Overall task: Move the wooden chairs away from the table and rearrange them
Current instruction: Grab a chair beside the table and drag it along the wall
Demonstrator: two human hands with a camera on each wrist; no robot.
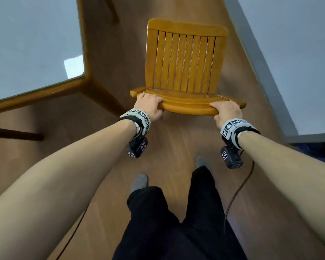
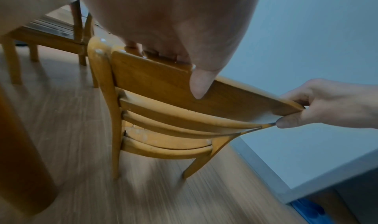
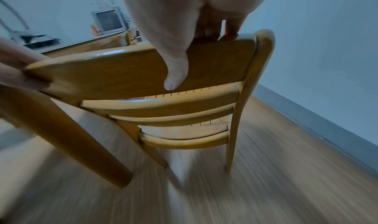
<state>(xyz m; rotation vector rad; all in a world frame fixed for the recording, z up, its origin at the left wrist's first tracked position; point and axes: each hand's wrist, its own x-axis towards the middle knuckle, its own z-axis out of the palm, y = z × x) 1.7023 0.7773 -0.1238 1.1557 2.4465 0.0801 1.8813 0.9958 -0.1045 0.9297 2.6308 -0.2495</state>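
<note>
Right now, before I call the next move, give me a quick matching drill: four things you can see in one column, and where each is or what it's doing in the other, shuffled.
Things:
1. left hand
2. right hand
3. glass-topped table
4. second chair

Places or states:
A. stands off to the left of the held chair
B. grips the top rail at its right end
C. tucked in at the table, beyond the held chair
D. grips the top rail at its left end

Pairs: 1-D, 2-B, 3-A, 4-C
</note>
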